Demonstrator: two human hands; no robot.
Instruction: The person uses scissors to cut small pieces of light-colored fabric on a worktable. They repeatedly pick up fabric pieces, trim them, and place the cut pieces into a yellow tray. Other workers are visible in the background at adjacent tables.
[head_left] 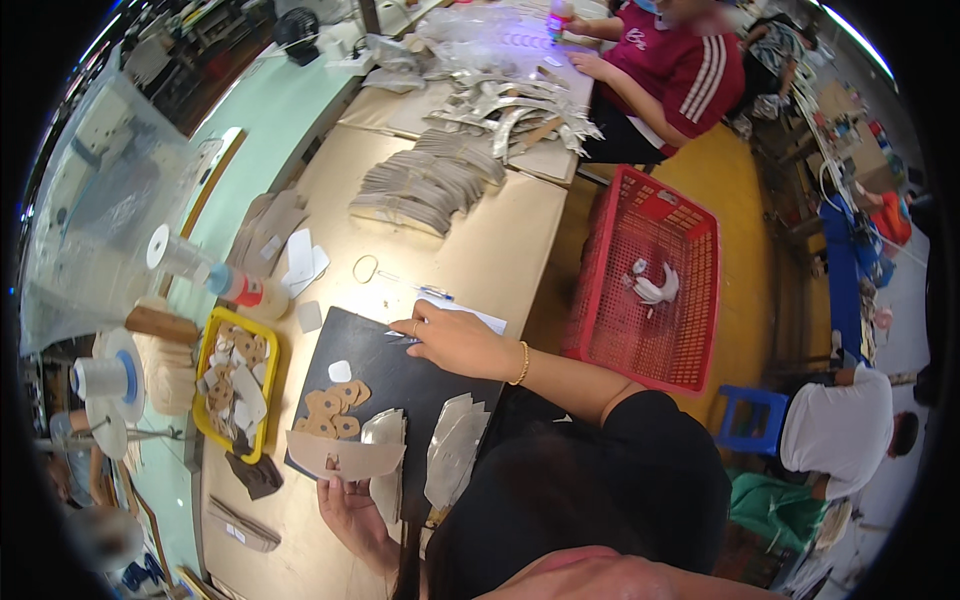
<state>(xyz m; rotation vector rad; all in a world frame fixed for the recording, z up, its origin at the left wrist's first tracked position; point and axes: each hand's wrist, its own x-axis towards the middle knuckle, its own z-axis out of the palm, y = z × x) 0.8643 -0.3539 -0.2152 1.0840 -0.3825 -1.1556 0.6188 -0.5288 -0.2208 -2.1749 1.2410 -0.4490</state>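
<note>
My left hand (350,515) holds a beige curved cut piece (345,457) at the near edge of a black mat (420,385). My right hand (455,340) rests on the mat's far edge, fingers pressed on a small pale scrap beside a white paper (480,318). On the mat lie several small brown cut pieces (335,410), one small white piece (340,371), and silvery shaped pieces (455,440) near my body.
A yellow tray (207,340) of small scraps sits left of the mat, with a glue bottle (235,287) and thread spools (105,378). Stacks of grey cut pieces (425,185) lie farther along the table. A red basket (655,285) stands on the right. A person in red works at the far end.
</note>
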